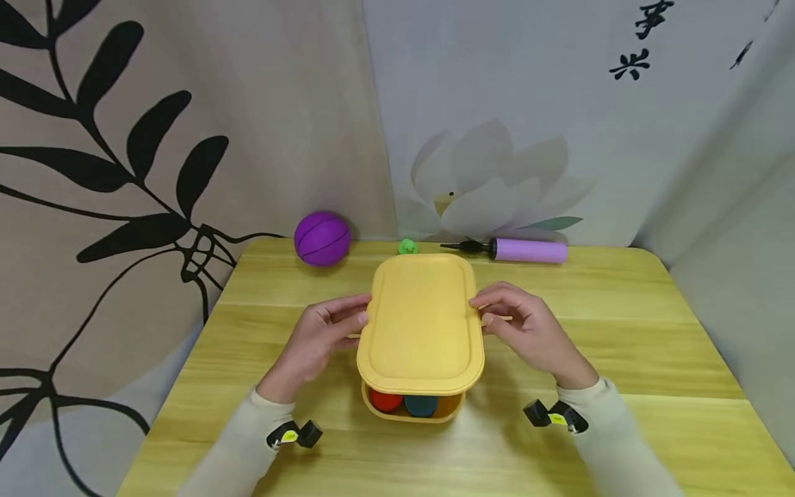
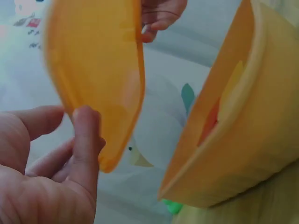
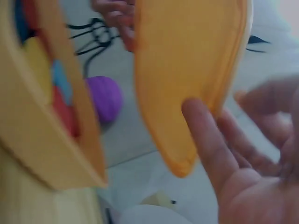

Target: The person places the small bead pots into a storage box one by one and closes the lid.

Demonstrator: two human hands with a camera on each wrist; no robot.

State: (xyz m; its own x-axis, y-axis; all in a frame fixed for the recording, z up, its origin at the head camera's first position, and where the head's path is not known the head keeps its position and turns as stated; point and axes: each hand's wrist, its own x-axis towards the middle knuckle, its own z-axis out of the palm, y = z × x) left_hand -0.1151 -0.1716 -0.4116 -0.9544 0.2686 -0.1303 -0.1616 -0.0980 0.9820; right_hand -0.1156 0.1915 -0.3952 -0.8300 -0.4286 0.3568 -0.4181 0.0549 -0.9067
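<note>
A yellow lid [image 1: 422,321] is held level above a yellow box [image 1: 413,418], with a gap between them in both wrist views. My left hand [image 1: 319,338] pinches the lid's left edge between thumb and fingers. At the opposite edge, my right hand [image 1: 528,328] grips the lid the same way. Inside the box lie a red piece [image 1: 386,400] and a dark blue piece [image 1: 421,406]. The right wrist view also shows a yellow piece [image 3: 38,65] and a light blue piece [image 3: 62,81] in it. From the head, the lid hides most of the box.
Along the back of the wooden table [image 1: 621,331] sit a purple ball [image 1: 322,239], a small green ball [image 1: 407,246] and a purple hand pump [image 1: 528,250] with a black nozzle. Printed curtains [image 1: 298,103] hang behind the table.
</note>
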